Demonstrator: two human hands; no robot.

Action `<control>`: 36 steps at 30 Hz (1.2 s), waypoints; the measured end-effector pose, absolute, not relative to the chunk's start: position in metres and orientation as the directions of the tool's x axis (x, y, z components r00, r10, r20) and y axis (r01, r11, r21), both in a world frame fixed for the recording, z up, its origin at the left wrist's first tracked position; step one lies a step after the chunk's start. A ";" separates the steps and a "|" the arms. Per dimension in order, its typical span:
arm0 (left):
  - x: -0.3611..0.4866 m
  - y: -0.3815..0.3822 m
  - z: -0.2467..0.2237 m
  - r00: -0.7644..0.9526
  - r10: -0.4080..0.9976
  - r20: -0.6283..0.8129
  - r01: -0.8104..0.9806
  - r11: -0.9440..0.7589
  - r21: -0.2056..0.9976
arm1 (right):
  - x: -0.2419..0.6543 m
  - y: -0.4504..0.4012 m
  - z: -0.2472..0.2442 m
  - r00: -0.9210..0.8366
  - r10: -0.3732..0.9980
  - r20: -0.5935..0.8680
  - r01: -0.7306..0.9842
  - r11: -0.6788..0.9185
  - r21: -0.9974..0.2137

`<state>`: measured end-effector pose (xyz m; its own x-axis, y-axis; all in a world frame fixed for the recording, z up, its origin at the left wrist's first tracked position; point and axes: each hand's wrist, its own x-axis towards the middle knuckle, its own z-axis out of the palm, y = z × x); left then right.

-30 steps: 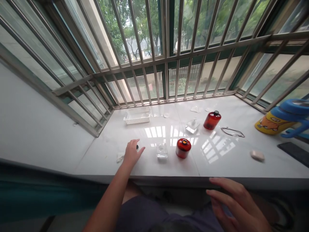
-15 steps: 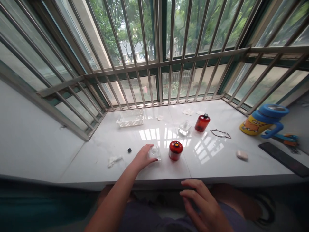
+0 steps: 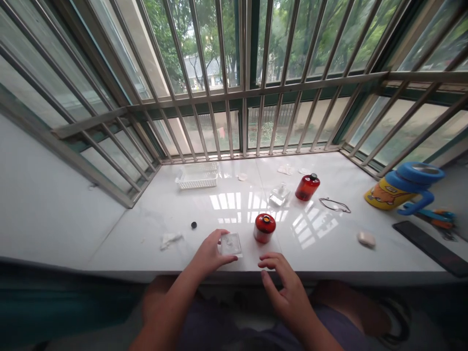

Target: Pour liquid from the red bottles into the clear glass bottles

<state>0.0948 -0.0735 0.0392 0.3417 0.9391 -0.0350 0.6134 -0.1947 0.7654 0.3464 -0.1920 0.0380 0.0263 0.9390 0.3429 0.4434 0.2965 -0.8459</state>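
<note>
My left hand [image 3: 210, 252] grips a small clear square container [image 3: 231, 243], thumb and fingers at its sides, low over the white counter [image 3: 124, 248] near its front edge. My right hand [image 3: 283, 280] is open and holds nothing; its fingers are apart and curve toward the container. Just beyond the right fingertips stands a red bottle [image 3: 264, 229] with its mouth uncapped. A small black cap [image 3: 193, 224] lies left of my left hand. Crumpled white tissue [image 3: 171, 240] rests beside it.
Farther back are a white plastic basket [image 3: 198, 178], a clear glass bottle [image 3: 280, 196] and a capped red bottle [image 3: 307, 187]. To the right lie a thin bracelet-like loop [image 3: 334, 205], a pale oval object [image 3: 366, 239], a blue-yellow cup [image 3: 404, 187] and a black phone [image 3: 429, 247].
My left hand has drawn the clear container toward the counter's front edge, and its top now tilts more into view. My right hand has risen and moved left toward it.
</note>
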 end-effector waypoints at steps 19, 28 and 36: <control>0.148 -0.112 0.117 0.365 0.931 -0.016 0.505 -0.183 0.844 | 0.316 -0.158 0.036 0.048 0.963 0.267 0.223 0.250 -0.942; 0.177 -0.107 0.114 0.416 0.909 0.016 0.453 -0.222 0.864 | 0.333 -0.165 0.037 0.234 0.954 0.187 0.247 0.128 -0.961; 0.179 -0.093 0.094 0.554 0.828 0.081 0.223 -0.241 0.945 | 0.358 -0.166 0.044 0.395 0.918 0.033 0.148 -0.028 -0.989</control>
<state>0.1793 -0.0934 0.0936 0.5543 0.8284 0.0808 0.2226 -0.2411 0.9446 0.3579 -0.1659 0.0442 0.3949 0.9182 0.0329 0.1479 -0.0281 -0.9886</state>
